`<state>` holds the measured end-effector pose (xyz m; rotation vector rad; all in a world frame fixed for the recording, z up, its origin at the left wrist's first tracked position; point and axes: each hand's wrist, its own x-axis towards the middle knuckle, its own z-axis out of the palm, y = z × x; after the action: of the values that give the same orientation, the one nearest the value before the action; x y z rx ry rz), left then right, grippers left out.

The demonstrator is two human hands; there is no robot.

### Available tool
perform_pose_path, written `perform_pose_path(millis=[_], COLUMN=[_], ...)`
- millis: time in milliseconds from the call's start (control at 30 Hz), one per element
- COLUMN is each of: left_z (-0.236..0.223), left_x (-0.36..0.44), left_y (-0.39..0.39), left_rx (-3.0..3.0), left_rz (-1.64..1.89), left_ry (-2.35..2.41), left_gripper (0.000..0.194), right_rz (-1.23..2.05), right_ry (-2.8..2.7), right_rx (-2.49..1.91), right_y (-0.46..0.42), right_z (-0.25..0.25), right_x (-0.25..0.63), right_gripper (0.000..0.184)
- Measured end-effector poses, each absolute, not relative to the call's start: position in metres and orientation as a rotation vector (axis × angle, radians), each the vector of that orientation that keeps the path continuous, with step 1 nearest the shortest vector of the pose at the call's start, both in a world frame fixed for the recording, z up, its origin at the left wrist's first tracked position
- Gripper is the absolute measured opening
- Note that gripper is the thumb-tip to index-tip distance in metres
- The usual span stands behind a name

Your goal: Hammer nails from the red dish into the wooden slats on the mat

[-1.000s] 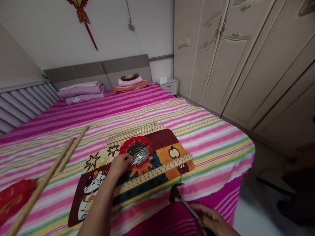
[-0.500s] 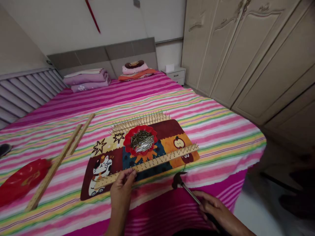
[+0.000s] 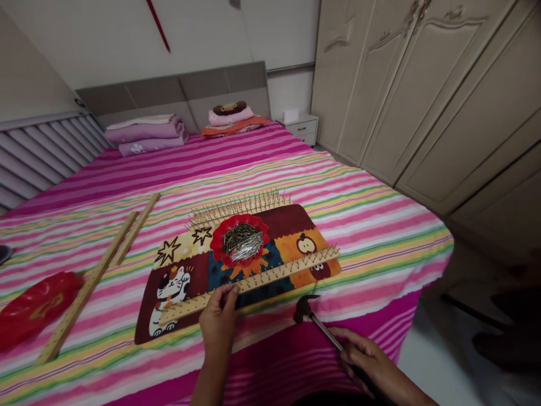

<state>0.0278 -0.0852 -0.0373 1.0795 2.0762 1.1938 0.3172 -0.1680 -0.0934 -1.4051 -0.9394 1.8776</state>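
Note:
My left hand [image 3: 220, 318] is pinched at the near wooden strip [image 3: 253, 280], which is studded with upright nails; what the fingertips hold is too small to make out. My right hand [image 3: 369, 363] grips the handle of a hammer [image 3: 315, 321], whose head hovers just above the bed's front edge. Behind the strip a red dish [image 3: 240, 239] full of loose nails sits on a patterned cartoon mat [image 3: 220, 265]. A second nail-studded strip [image 3: 240, 207] lies along the mat's far edge.
Two bare wooden strips [image 3: 101, 268] lie at the left on the striped bedspread [image 3: 359, 225], beside a red bag [image 3: 36, 307]. Folded bedding [image 3: 146, 134] is at the headboard. Wardrobe doors [image 3: 422, 96] stand at the right, past the floor gap.
My left hand left the red dish of nails and came back to the near strip, fingers pinched. The hammer stays low in my right hand. The camera tilted down slightly.

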Motion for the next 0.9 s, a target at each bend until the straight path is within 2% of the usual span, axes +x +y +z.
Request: perform_pose_path(millis=[400, 633, 900], left_z=[-0.045, -0.059, -0.065], left_x=[0.03, 0.03, 0.031], left_y=[-0.084, -0.086, -0.086], left_rx=[1.295, 1.497, 1.573], left_rz=[1.202, 1.334, 1.342], left_ry=[2.087, 2.035, 2.012], left_gripper=[0.029, 0.025, 0.022], right_rz=[1.834, 1.885, 1.727], right_ry=[-0.928, -1.043, -1.46], right_rx=[-1.456, -1.309, -1.024], right_y=[-0.169, -0.168, -0.132], right_z=[-0.088, -0.034, 0.02], right_x=[0.316, 0.303, 0.256], right_gripper=[0.059, 0.051, 0.045])
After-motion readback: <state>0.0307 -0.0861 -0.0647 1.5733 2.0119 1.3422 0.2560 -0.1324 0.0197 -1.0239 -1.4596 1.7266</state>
